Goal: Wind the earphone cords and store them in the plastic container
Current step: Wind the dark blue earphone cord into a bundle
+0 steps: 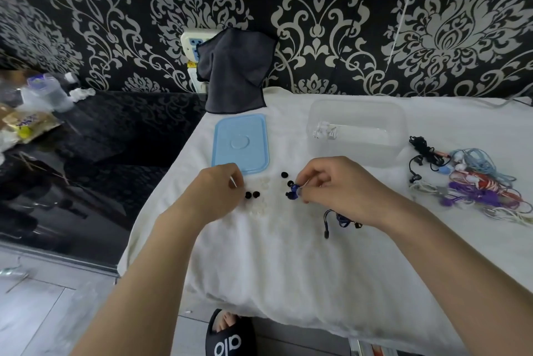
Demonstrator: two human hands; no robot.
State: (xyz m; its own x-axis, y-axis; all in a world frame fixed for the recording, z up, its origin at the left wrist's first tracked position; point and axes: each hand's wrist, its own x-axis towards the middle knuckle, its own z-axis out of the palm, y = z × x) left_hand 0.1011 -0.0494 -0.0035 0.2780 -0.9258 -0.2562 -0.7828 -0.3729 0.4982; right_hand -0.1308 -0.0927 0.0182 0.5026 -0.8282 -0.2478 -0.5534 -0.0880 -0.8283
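Right hand (331, 182): pinches small blue earbud (294, 191).
Left hand (219, 185): fingers curled; grip unclear, beside black round eartips (252, 195).
Clear plastic container (357, 130): far counter edge.

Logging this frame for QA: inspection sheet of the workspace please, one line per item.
Surface: white cloth covering the table.
Job's things: clear plastic container open, white earphones inside; blue lid beside it; tangled earphone pile at right.
Clutter: loose black ear tips; dark cloth.
Grippers: left hand pinches something small; right hand pinches the blue earbud.
Cables: blue cord under right wrist.
Surroundings: patterned wallpaper.
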